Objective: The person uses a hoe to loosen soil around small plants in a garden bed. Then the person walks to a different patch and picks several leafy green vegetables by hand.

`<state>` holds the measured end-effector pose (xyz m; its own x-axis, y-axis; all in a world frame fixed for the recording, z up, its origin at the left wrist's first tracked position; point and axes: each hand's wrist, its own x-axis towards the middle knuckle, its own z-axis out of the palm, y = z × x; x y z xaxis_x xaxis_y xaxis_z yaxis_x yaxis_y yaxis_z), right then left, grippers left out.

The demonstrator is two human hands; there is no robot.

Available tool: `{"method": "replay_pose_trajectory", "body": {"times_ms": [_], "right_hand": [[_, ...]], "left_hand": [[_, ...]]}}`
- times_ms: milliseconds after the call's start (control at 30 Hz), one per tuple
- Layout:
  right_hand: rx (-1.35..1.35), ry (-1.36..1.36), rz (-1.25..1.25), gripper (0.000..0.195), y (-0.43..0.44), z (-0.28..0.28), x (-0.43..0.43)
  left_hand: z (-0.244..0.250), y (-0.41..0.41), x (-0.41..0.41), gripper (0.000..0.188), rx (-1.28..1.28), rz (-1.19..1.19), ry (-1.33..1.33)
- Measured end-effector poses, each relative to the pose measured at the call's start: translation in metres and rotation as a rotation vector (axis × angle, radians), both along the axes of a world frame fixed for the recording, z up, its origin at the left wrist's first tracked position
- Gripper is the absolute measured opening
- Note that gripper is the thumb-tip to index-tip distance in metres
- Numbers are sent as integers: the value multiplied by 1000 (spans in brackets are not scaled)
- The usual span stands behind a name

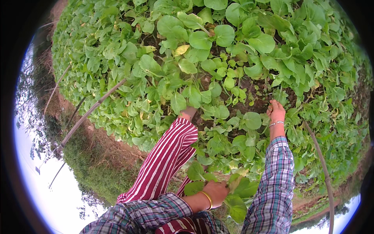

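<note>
My left hand (215, 193), with a yellow bangle at the wrist, holds a bunch of broad green leaves (240, 187) low in front of my body. Leaves stick out on both sides of the fist. At the end of my stretched-out arm, my right hand (276, 111), wearing a silver bangle, is down among the plants beside a patch of bare soil (257, 101). Its fingers are curled and pinched at a small green plant (280, 96); the exact grip is partly hidden by the hand.
Dense leafy greens (201, 41) surround me, some leaves yellowed (181, 50). My leg in striped trousers (163, 158) stands among them. A wooden pole (93, 112) slants at the left, and another stick (321, 158) rises at the right. Dry grass (102, 146) borders the bed.
</note>
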<state>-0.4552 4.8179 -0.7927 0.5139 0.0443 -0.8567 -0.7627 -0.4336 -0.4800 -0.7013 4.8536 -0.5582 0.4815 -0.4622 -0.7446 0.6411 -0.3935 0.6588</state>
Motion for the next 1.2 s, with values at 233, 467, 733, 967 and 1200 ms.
{"method": "replay_pose_trajectory", "body": {"times_ms": [233,467,733,967,1200], "right_hand": [[-79,-79,757,20,-3,10,-7],[-144,-340,887,28,67,-15,-28],[-341,-171,1258,37,125,-65,-36],[-290,-40,1137,26,114,-52,-29],[-466,102,1367,22,114,-8,-7]], "left_hand": [[2,-2,2,28,-18,25,8],[3,-3,0,28,-58,76,17],[2,5,-5,24,-63,100,-11],[6,14,4,23,-52,60,-71],[5,12,3,25,-63,92,-86]]}}
